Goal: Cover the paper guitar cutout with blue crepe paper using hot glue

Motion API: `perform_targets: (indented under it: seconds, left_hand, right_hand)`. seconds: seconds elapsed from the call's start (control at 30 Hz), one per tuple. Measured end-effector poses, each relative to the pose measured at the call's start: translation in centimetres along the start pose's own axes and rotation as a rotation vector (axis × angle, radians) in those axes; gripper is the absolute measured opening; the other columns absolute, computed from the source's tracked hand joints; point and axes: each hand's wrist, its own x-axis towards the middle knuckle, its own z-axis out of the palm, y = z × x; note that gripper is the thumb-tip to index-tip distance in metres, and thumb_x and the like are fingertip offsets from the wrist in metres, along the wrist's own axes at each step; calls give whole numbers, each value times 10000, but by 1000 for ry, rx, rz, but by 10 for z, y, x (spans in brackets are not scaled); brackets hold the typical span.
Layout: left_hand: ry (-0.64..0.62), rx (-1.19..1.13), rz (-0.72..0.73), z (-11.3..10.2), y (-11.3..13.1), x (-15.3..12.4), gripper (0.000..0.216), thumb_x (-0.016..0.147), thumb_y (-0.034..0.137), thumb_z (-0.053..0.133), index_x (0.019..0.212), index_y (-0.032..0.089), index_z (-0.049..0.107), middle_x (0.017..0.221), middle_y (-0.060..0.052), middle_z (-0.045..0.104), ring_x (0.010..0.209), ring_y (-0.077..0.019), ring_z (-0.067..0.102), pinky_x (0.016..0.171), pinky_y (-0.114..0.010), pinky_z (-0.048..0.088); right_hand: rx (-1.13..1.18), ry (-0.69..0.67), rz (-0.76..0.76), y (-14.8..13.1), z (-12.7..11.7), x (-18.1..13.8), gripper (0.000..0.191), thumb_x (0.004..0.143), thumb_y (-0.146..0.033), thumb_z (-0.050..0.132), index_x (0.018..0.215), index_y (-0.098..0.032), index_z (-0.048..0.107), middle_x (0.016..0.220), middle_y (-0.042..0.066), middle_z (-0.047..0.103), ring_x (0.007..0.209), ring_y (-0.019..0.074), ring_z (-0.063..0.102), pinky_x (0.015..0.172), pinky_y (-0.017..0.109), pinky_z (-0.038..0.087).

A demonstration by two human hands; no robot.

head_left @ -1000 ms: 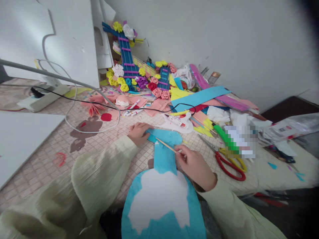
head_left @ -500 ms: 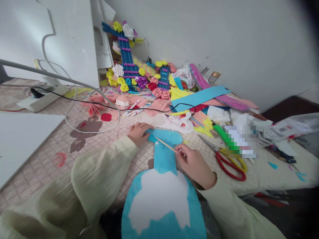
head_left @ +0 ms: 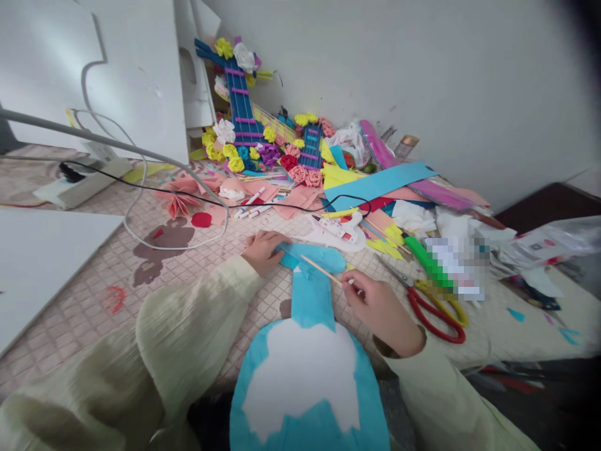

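A guitar-shaped cutout [head_left: 307, 294], covered in light blue paper with a bare white patch on its body, lies in front of me on the tiled surface. My left hand [head_left: 263, 248] presses flat on the left edge of its blue head end. My right hand [head_left: 378, 310] pinches a thin wooden stick [head_left: 322, 270], whose tip rests on the blue paper at the neck.
Red-handled scissors [head_left: 434, 316] and a green-capped tube [head_left: 429, 263] lie to the right. A white glue gun [head_left: 338, 228] with a black cord sits just beyond. A heap of coloured paper, paper roses and blue ladder-like crafts [head_left: 244, 113] fills the back. White boards [head_left: 42, 250] lie at left.
My right hand and the stick have shifted slightly to the right along the neck. The left hand stays pressed in place.
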Motion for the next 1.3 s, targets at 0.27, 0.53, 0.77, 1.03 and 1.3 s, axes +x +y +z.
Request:
perform_targets:
  seconds: [0.27, 0.53, 0.77, 1.03, 1.3]
  left_hand:
    - [-15, 9, -10, -1, 1, -1, 317, 747, 164, 428, 1037, 180, 555, 1107, -47, 563, 1025, -216, 452, 922, -378, 314]
    - [-10, 11, -5, -1, 1, -1, 315, 746, 166, 428, 1034, 195, 552, 1113, -35, 562, 1030, -209, 451, 927, -368, 313]
    - [-14, 8, 2, -1, 0, -1, 318, 746, 164, 422, 1037, 188, 549, 1109, -42, 562, 1033, -205, 451, 933, -361, 311]
    - [2, 19, -24, 1, -1, -1, 318, 748, 181, 428, 1039, 211, 552, 1136, -25, 559, 1048, -224, 436, 912, -393, 309]
    - [-3, 21, -14, 1, -2, -1, 314, 753, 181, 426, 1041, 212, 547, 1126, -26, 560, 1042, -214, 443, 924, -380, 311]
  right_hand:
    - [18, -46, -18, 0, 6, 2, 176, 824, -274, 374, 834, -207, 537, 541, -23, 543, 464, 126, 490, 474, 227, 289]
    - [7, -45, -11, 0, -6, -1, 176, 807, -276, 390, 801, -202, 550, 533, -28, 541, 467, 120, 490, 489, 229, 298]
    - [49, -39, -36, -2, 4, 7, 178, 811, -267, 374, 827, -200, 538, 586, -11, 566, 483, 129, 498, 480, 232, 294]
    - [-36, -19, 8, 3, -14, -6, 152, 790, -273, 407, 783, -204, 542, 503, -42, 516, 448, 111, 469, 475, 218, 288]
    - [28, -5, -28, -3, -3, 5, 176, 798, -276, 397, 813, -199, 554, 533, -28, 539, 457, 114, 482, 461, 223, 283]
